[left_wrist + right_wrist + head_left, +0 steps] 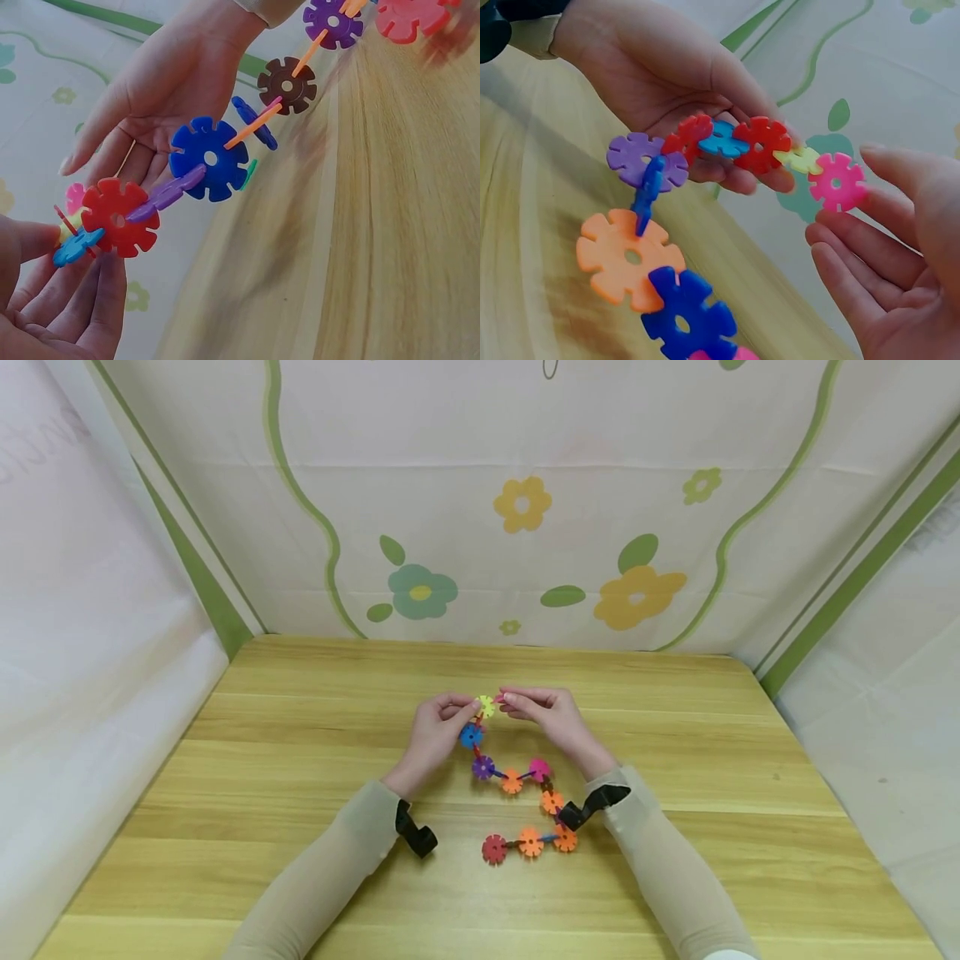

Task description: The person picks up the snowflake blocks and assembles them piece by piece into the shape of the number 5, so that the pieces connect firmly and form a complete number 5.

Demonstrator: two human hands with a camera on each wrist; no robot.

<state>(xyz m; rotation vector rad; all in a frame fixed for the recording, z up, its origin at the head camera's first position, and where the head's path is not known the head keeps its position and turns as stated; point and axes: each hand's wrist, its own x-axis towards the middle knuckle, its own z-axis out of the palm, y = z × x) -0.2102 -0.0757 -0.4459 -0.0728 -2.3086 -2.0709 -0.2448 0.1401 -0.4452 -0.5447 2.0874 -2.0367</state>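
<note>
A chain of notched plastic interlocking discs winds across the table, pushed edge into edge. At its far end, my left hand [433, 727] pinches the yellow disc [486, 707] between thumb and fingers. My right hand [555, 718] holds the pink disc [838, 182] by its edge, and that disc meets the yellow one. Close to the left fingers are a red disc [120, 217] and a light blue disc [78, 246]. Below hang a blue disc [471, 736] and a purple disc [483, 767]. The chain's near end is a dark red disc [494, 849].
The wooden table [300, 760] runs back to a white cloth [450, 435] printed with flowers, and cloth also hangs on both sides. Black wrist mounts [415, 833] sit over the sleeves. Orange discs [531, 842] of the chain lie between the forearms, partly beside the right wrist mount.
</note>
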